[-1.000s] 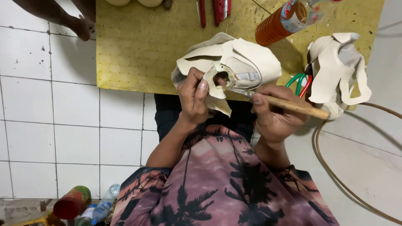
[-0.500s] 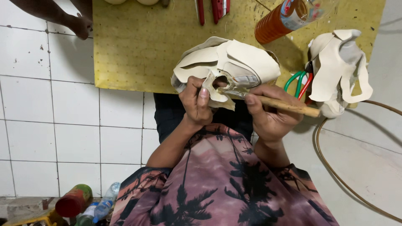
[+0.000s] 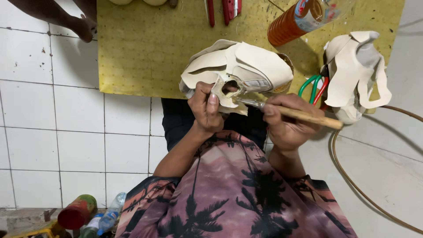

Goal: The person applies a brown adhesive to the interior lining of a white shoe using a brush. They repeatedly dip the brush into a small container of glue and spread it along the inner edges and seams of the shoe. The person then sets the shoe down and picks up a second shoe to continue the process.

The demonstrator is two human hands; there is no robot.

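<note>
Shifted slightly since earlier frame: wooden-handled brush (image 3: pixel 299 115), clamped in right hand (image 3: pixel 288 125) fingers, tip at cream leather shoe upper (image 3: pixel 246 66). Upper pinched by left hand (image 3: pixel 206 110) fingers, above yellow table (image 3: pixel 141 53) edge.

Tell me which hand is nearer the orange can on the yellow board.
Right. The right hand, gripping the wooden-handled tool, sits below the orange can. The left hand, holding the cream leather piece, is farther left.

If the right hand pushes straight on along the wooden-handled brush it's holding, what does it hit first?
The right hand points the wooden-handled brush up-left; its tip already sits at the cream leather shoe upper gripped by the left hand, near the cut-out hole. Depth is unclear.
</note>
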